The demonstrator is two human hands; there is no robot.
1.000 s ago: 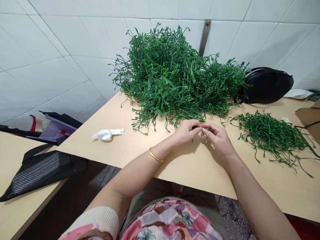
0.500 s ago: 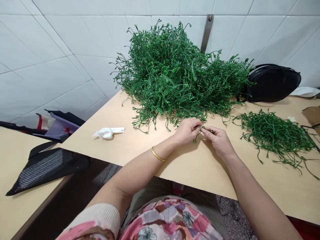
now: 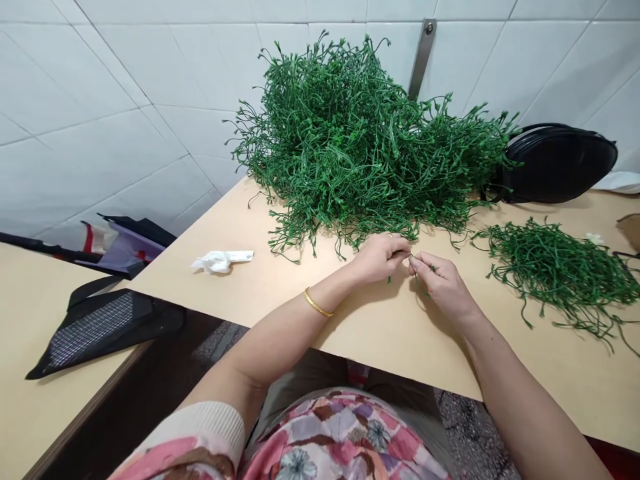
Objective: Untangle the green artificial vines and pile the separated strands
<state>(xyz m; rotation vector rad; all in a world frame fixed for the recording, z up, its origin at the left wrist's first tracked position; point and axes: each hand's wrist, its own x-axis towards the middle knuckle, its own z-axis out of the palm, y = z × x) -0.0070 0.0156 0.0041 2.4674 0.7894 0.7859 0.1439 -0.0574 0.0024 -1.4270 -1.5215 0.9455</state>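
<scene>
My left hand (image 3: 381, 259), below a gold bracelet, pinches a thin green stem, and a green tip pokes out beneath its fingers. Close beside it, my right hand (image 3: 440, 279) is closed on a green stem (image 3: 417, 281) that hangs under the fingers. The fingertips of both hands nearly meet over the table. Just behind them rises a large heap of green plastic stems (image 3: 350, 147) with small forked tips. A smaller, flatter pile of green stems (image 3: 565, 270) lies to the right of my right hand.
A crumpled white tissue (image 3: 220, 261) lies on the wooden table (image 3: 200, 290) at left. The black bag (image 3: 560, 163) stands at back right by the tiled wall. A black mesh-patterned item (image 3: 95, 330) and folded purple and black things are at far left, on and behind another table.
The fingertips have come slightly apart, my right hand shifting a little right and down with its stem. The whole view has shifted slightly, so the table things appear farther right.
</scene>
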